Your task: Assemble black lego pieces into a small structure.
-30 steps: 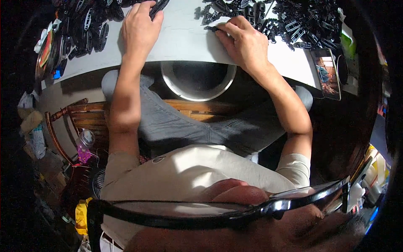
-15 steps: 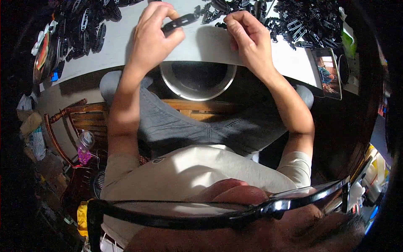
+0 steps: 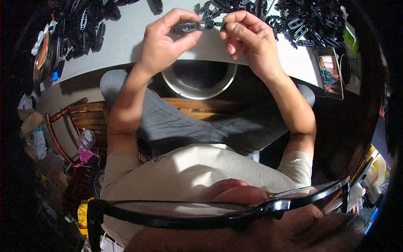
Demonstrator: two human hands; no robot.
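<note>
Above the white table (image 3: 121,38), my left hand (image 3: 161,44) grips a long black plastic part (image 3: 187,27) between thumb and fingers. The part lies roughly level, its free end pointing right. My right hand (image 3: 257,44) pinches a small dark piece (image 3: 220,24) between thumb and forefinger, right against that end. Whether the two are joined cannot be made out. The other fingers of my right hand are loosely curled. Beyond my left hand, a single black part (image 3: 156,6) rests on the table.
Black parts (image 3: 86,25) are heaped at the left, and smaller black pieces (image 3: 300,25) at the right. More black pieces lie beyond my hands. A phone-like screen (image 3: 330,73) stands at the right edge. A metal-rimmed round basin (image 3: 199,95) sits below the table's near edge.
My left hand has moved right and slightly nearer, levelling the black part. My right hand has turned a little, and its small piece now meets the part's end. The single part beyond has come into view.
</note>
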